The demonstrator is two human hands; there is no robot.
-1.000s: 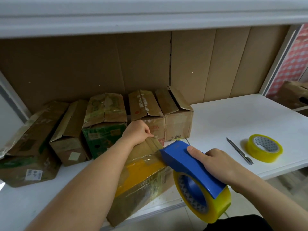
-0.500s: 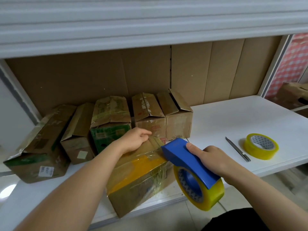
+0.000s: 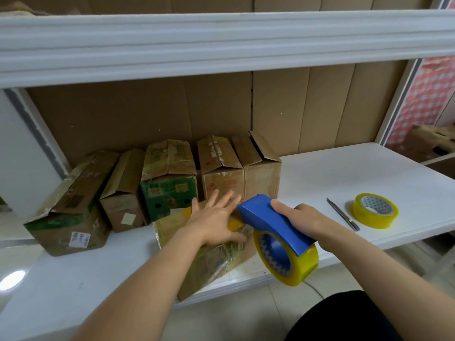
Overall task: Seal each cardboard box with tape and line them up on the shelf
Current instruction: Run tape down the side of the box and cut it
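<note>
1. Two bare hands work at a white shelf [image 3: 344, 173] backed with brown cardboard panels.
2. The left hand [image 3: 216, 222] lies flat with fingers spread on top of a cardboard box [image 3: 209, 257], pressing down and gripping nothing.
3. That box sits at the front edge of the shelf, turned at an angle, with one corner jutting past the edge; shiny clear tape and a yellow patch show on its top.
4. The right hand [image 3: 298, 217] is clenched around the blue handle of a tape dispenser [image 3: 278, 230], which carries a yellowish roll.
5. The dispenser's blue front end meets the box top just beside the left hand's fingertips.
6. Five more cardboard boxes [image 3: 170, 178] stand side by side in a row behind it, against the back of the shelf; their top flaps look closed, and the rightmost box has one flap lifted slightly.
7. To the right on the shelf, a slim grey utility knife [image 3: 343, 214] lies near a spare roll of yellowish tape [image 3: 374, 209], the two close but apart.
</note>
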